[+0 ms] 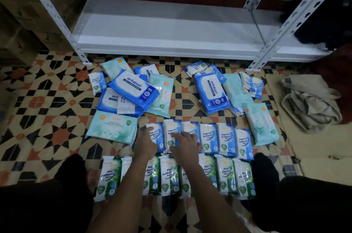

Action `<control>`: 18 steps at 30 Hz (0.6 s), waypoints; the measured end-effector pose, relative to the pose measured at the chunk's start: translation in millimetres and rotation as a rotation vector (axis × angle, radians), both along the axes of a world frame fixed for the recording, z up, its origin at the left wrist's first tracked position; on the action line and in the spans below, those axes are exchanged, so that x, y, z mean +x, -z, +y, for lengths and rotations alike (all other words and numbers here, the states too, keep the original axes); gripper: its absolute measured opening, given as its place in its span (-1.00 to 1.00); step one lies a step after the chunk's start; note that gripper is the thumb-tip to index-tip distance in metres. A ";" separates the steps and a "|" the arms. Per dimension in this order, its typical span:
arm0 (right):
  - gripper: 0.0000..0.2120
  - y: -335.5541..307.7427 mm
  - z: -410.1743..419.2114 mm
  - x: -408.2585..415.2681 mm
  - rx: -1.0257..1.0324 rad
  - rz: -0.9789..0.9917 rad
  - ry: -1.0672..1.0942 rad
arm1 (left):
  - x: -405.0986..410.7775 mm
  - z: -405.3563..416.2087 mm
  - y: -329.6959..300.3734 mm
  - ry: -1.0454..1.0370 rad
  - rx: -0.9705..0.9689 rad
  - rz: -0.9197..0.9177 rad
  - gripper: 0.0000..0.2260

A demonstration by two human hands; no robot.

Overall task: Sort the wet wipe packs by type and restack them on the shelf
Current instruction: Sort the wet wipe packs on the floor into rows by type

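Observation:
On the patterned floor lies a row of blue fragrance-free antibacterial wipe packs (226, 138), and nearer to me a row of green pine wipe packs (225, 176). My left hand (145, 140) rests with straight fingers on the leftmost blue pack (155, 132). My right hand (185, 144) lies spread over the second and third blue packs. Beyond these rows sit two mixed heaps: blue antabax packs (134, 88) and pale teal packs (112, 128) on the left, another antabax pack (210, 92) and teal packs (262, 125) on the right. The white metal shelf (171, 28) stands behind them with bare boards.
My knees in dark trousers flank the green row at both sides. A crumpled beige cloth bag (310, 104) lies on the floor to the right. Something dark (322, 25) occupies the right shelf bay. Cardboard boxes (21, 23) stand left of the shelf.

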State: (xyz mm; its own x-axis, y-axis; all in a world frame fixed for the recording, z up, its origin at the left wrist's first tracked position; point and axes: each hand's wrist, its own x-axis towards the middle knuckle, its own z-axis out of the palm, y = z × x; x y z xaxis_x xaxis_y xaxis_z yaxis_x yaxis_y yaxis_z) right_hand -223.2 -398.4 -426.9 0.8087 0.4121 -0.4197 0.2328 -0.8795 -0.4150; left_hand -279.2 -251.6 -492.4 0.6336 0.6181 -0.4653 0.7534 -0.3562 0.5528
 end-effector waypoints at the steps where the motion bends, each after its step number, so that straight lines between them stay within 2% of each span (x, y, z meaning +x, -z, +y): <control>1: -0.55 0.2 0.2 -0.2 0.002 0.001 0.005 | -0.2 -1.7 -0.1 0.004 0.005 -0.002 -0.36; 8: -0.55 -1.1 1.6 -0.7 -0.003 -0.015 0.020 | -4.3 -2.5 2.5 0.033 0.039 0.008 -0.34; 13: -0.55 -1.2 2.3 -1.4 -0.009 -0.015 0.015 | -6.6 -1.6 -8.3 0.051 0.032 0.038 -0.40; 18: -0.58 -0.4 3.5 2.8 -0.015 -0.006 0.034 | -5.0 9.8 -15.7 -0.004 -0.193 -0.037 -0.43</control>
